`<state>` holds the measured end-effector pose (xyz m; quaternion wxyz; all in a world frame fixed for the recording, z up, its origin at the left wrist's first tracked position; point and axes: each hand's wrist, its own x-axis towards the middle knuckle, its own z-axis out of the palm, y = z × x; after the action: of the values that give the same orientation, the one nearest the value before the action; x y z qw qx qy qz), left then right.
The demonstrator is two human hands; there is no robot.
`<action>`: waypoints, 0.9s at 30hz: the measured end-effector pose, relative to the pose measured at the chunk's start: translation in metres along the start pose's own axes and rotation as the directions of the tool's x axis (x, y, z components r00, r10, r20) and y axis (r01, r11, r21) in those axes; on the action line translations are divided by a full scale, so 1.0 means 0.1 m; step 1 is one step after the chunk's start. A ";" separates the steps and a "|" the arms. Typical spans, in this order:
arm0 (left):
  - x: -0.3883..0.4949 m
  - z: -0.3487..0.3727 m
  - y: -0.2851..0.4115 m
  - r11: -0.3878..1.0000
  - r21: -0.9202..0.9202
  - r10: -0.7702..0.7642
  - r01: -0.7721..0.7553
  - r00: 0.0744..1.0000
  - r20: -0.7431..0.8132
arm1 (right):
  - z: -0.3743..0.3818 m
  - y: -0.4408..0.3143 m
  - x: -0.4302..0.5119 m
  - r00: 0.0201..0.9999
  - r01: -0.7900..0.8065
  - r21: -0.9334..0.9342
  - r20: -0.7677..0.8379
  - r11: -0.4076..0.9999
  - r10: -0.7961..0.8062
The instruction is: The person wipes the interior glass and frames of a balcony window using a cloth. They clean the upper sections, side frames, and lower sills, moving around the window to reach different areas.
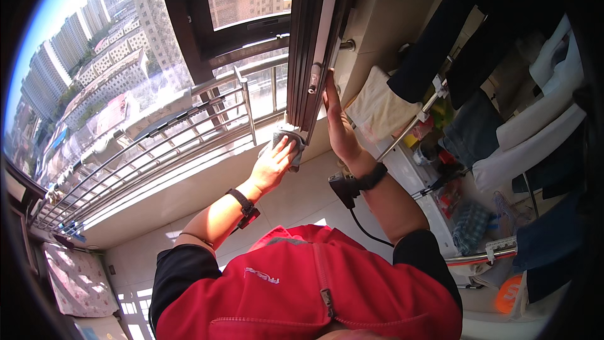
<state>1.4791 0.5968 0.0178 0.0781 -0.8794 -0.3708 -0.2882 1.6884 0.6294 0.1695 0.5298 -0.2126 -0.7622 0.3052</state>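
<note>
My left hand [272, 166] presses a grey cloth [297, 155] against the lower end of a dark window sash [302, 47], just above the sunlit sill [236, 151]. Part of the cloth is hidden under my fingers. On the other side of the sash, my right hand [341, 134] lies with its fingers stretched upward along the frame edge and holds nothing. A small latch [314, 78] sits on the sash face, close to my right fingertips.
Metal guard rails [188, 127] run along the window to the left. On the right, clothes such as dark trousers [424, 52] hang over a drying rack's rail [408, 125] above a white cabinet [410, 174]. A floral-covered item [78, 278] stands at lower left.
</note>
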 end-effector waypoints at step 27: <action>0.44 -1.21 0.17 0.626 -0.760 -0.053 0.172 0.982 0.179 | -0.20 1.04 -2.18 0.376 -0.293 0.891 -0.227 0.347 0.898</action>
<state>1.4605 0.5687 0.1434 -0.3499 -0.8209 -0.2707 -0.3611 1.7832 0.5679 -0.0451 0.6349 -0.3714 -0.1446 0.6618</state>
